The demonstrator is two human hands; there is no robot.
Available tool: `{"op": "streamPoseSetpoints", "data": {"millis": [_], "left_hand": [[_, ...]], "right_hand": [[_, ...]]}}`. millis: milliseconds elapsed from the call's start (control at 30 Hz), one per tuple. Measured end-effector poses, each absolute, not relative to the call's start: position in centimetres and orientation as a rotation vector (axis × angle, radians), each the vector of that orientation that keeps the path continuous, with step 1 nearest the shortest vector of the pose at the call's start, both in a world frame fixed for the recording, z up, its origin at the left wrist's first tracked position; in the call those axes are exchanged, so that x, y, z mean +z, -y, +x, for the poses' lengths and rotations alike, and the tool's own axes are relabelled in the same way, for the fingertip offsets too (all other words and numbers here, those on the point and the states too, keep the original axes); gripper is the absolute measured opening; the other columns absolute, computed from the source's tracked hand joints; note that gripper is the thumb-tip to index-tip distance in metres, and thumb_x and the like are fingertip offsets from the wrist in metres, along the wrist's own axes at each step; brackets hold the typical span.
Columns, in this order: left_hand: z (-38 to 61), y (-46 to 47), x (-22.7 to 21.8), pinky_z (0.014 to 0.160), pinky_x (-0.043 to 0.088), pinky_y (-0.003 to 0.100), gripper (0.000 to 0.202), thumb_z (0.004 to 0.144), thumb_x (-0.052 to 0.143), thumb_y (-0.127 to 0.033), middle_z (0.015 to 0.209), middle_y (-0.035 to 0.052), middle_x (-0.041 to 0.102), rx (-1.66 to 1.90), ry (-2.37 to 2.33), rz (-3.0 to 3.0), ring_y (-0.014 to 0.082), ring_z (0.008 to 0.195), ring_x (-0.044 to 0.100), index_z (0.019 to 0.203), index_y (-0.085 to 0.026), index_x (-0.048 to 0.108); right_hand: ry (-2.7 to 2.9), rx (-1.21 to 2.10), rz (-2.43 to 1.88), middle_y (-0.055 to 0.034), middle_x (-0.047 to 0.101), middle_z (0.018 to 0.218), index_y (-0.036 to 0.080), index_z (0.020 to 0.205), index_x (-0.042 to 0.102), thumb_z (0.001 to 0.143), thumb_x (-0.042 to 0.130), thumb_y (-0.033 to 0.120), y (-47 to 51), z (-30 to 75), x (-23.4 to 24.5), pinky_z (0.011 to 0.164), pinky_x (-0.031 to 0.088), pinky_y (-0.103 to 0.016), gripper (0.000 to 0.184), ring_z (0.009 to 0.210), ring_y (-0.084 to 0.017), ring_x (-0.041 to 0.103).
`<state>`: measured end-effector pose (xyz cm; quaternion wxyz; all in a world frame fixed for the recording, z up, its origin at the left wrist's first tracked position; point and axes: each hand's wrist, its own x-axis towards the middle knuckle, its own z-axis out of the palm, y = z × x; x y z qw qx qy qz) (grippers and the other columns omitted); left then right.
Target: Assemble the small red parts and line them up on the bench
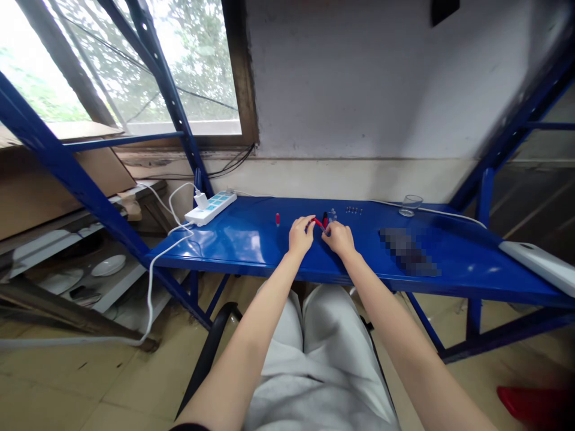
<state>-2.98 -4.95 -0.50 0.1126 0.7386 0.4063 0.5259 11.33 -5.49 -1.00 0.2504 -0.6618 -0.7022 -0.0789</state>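
Above the blue table [238,239], both hands meet at a slim red tube [318,223] with a paler, see-through lower end. My left hand [300,234] pinches its red upper end. My right hand [340,237] has its fingers closed round the lower end, which they partly hide. Just behind my right hand stands a black-and-red piece [324,218], with several small clear pieces [333,214] beside it. To the left of my left hand, another small red tube [277,219] stands upright. The exact kind of these tubes is too small to make out.
A row of tiny pieces [354,210] lies at the back, with a clear glass [410,205] farther right. A blurred dark object [408,251] lies on the right. A white power strip [211,208] with a cable is at the left, and a white device [536,263] at the right end.
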Motion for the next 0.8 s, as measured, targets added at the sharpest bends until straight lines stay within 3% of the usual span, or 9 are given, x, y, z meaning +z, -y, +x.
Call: {"op": "streamPoseSetpoints", "data": {"millis": [133, 433, 633, 800], "left_hand": [[-2.72, 5.49, -0.4, 0.088, 0.042, 0.032, 0.04, 0.089, 0.035, -0.03, 0.102, 0.0044, 0.062, 1.382, -1.212, 2.354, 0.0167, 0.092, 0.053, 0.127, -0.025, 0.044], [-2.33, 5.43, -0.77, 0.084, 0.043, 0.033, 0.041, 0.09, 0.029, -0.028, 0.101, 0.0062, 0.062, 1.2, -1.21, 2.553, 0.0192, 0.093, 0.053, 0.128, -0.022, 0.043], [-2.51, 5.47, -0.57, 0.088, 0.042, 0.03, 0.029, 0.088, 0.037, -0.027, 0.102, 0.0048, 0.062, 1.411, -1.188, 2.366, 0.016, 0.093, 0.054, 0.106, -0.02, 0.059], [-2.61, 4.62, -0.91, 0.079, 0.046, 0.027, 0.018, 0.082, 0.048, -0.025, 0.088, 0.0049, 0.063, 1.502, -1.125, 2.162, 0.0125, 0.077, 0.056, 0.091, -0.017, 0.061]], "right_hand": [[1.82, -0.065, -1.711, -0.0027, 0.057, 0.075, 0.019, 0.067, 0.053, 0.072, 0.051, 0.031, 5.27, 11.6, -1.36, 0.061, 0.032, -0.025, 0.013, 0.067, -0.014, 0.051], [1.755, -0.001, -1.623, -0.0027, 0.055, 0.071, 0.019, 0.067, 0.054, 0.07, 0.054, 0.034, 4.82, 11.85, -1.76, 0.058, 0.034, -0.025, 0.015, 0.063, -0.014, 0.049], [1.806, 0.042, -1.515, -0.0022, 0.053, 0.069, 0.019, 0.071, 0.056, 0.072, 0.052, 0.033, 4.9, 11.85, -1.73, 0.058, 0.036, -0.024, 0.015, 0.062, -0.013, 0.049], [1.837, 0.049, -1.458, -0.0015, 0.052, 0.067, 0.018, 0.071, 0.056, 0.072, 0.053, 0.033, 4.99, 11.8, -1.71, 0.056, 0.034, -0.023, 0.015, 0.06, -0.012, 0.047]]}}
